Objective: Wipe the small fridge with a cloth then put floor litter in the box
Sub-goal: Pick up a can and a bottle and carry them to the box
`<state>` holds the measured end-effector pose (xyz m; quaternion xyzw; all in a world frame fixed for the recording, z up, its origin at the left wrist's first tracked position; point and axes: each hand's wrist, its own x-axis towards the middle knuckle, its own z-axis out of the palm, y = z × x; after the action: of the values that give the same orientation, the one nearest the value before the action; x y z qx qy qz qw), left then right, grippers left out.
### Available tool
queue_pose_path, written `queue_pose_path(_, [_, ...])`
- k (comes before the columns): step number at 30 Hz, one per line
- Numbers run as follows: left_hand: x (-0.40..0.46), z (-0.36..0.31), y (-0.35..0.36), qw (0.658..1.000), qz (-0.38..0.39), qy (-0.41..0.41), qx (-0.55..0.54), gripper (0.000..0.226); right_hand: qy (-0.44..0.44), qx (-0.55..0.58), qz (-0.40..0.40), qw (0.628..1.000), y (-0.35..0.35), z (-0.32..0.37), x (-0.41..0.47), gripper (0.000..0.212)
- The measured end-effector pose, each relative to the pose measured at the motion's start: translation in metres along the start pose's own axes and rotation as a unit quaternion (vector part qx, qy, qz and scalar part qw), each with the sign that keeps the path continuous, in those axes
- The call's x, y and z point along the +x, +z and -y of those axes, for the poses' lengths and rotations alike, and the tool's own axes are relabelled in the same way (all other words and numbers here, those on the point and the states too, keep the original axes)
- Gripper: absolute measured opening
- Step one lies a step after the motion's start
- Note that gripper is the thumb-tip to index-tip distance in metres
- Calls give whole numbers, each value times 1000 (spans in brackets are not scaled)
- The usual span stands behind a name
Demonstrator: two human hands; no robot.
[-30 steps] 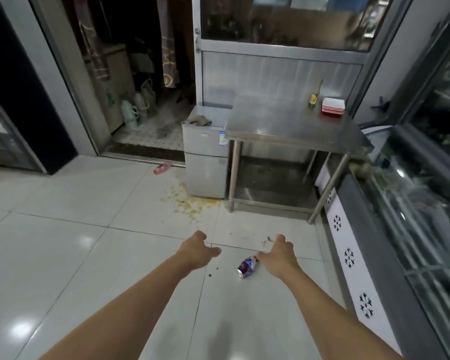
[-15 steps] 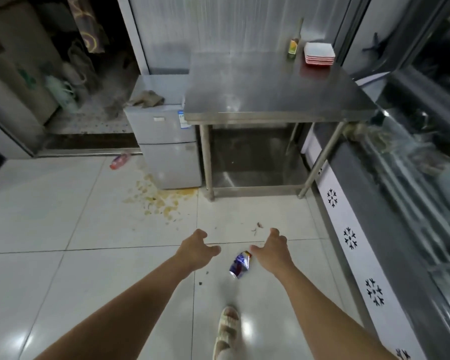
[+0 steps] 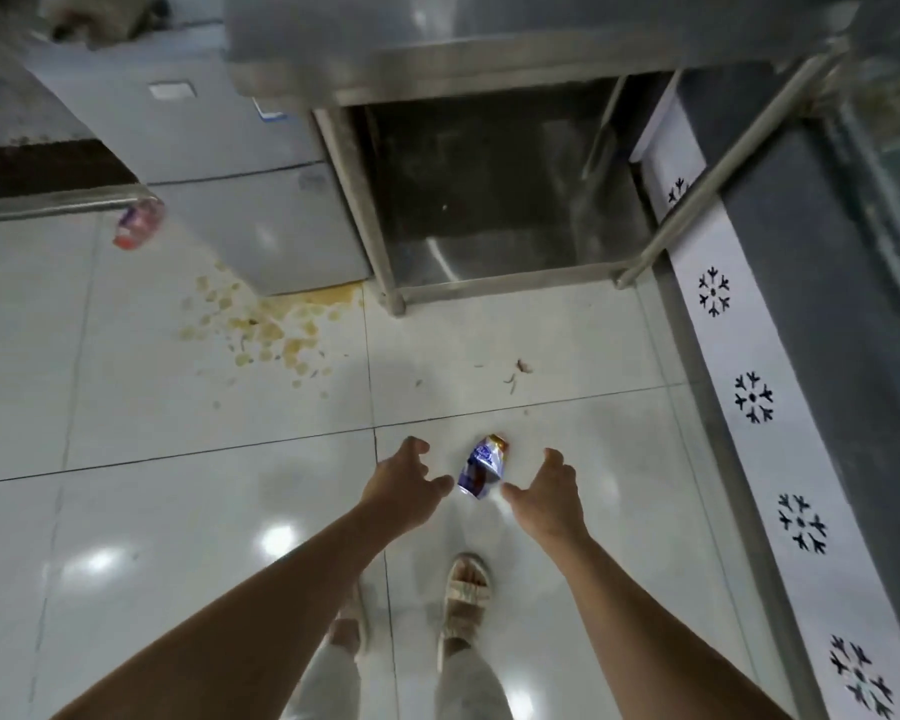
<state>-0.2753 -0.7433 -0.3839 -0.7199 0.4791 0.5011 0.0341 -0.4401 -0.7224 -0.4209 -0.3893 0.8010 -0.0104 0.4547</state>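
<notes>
A crumpled blue, white and red wrapper [image 3: 481, 466] lies on the white tiled floor between my two hands. My left hand [image 3: 404, 483] hangs just left of it with fingers spread and empty. My right hand [image 3: 549, 491] is just right of it, fingers apart and empty. Neither hand touches the wrapper. The small grey fridge [image 3: 219, 148] stands at the upper left, with a crumpled cloth [image 3: 102, 15] on its top. A red and white plastic bottle [image 3: 137, 223] lies on the floor left of the fridge. No box is in view.
A steel table [image 3: 489, 49] with a lower shelf stands right of the fridge. A yellowish spill [image 3: 266, 332] stains the tiles at the fridge's foot, and small scraps [image 3: 518, 374] lie nearby. A counter with snowflake marks [image 3: 749, 397] runs along the right. My sandalled feet [image 3: 463, 595] are below.
The view has moved forward and tipped down, so the fridge and table are closer. Both hands have dropped toward the wrapper and now flank it.
</notes>
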Motion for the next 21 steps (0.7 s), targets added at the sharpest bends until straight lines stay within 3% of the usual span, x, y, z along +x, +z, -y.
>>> queue_pose_path(10, [192,78,81,997,73,-28,24,51,68,35,-9,997,142,-59,156,76])
queue_pose_path(21, [360,185,166,995,77,-18,58,54,115,81,-69,988,274,-142,326,89])
